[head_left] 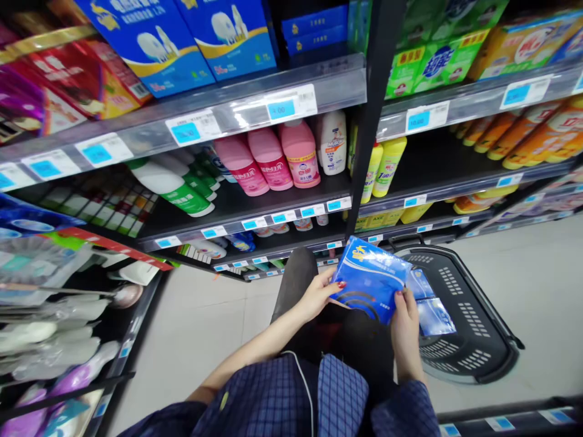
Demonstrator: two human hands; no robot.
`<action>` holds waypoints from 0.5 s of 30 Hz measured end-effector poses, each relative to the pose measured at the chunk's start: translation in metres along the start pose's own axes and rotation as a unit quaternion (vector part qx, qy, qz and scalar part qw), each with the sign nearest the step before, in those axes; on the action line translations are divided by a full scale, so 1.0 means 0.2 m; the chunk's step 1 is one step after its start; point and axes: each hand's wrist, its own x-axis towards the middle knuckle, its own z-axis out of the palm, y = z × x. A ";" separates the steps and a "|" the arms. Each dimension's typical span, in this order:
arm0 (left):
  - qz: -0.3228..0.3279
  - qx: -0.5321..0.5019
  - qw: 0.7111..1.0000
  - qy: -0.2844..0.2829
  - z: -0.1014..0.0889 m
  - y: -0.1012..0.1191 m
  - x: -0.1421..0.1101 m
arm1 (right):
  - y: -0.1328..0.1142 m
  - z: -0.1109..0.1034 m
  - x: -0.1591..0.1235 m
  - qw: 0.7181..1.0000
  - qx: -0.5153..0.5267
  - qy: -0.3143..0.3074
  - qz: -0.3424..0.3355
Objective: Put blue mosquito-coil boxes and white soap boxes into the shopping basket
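Observation:
A flat blue box (371, 276) with a yellow emblem and pale curved lines is held over my knees, tilted. My left hand (320, 293) grips its left edge, thumb on the front face. On its lower right corner, my right hand (404, 325) is closed, thumb also on the front. Just right of the held box, a black shopping basket (469, 358) stands on the floor. Inside it lie two blue packages, an upper one (419, 284) partly hidden by the held box and a lower one (436, 317) shiny with glare.
Ahead, a shelf (255, 215) carries pink bottles (298, 155), a white bottle (334, 142) and green-and-white bottles (186, 197). Large blue boxes (228, 36) stand above. To the right are yellow bottles (389, 164); brushes (68, 352) fill the left rack. Tiled floor (200, 309) lies between.

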 end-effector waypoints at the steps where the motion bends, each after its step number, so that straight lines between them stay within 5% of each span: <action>1: -0.012 0.001 1.000 -0.006 -0.02 -0.01 0.00 | -0.03 -0.06 -0.02 1.000 0.005 -0.010 0.011; 6: -0.093 0.027 0.992 -0.078 -0.09 -0.09 -0.02 | -0.18 -0.39 -0.08 0.995 -0.026 -0.084 0.055; 10: -0.130 0.065 0.979 -0.145 -0.03 -0.24 0.03 | -0.18 -0.53 -0.12 0.972 -0.083 -0.187 0.111; 15: -0.139 0.158 0.959 -0.189 0.03 -0.36 0.12 | -0.03 -0.77 0.00 0.984 -0.126 -0.067 0.104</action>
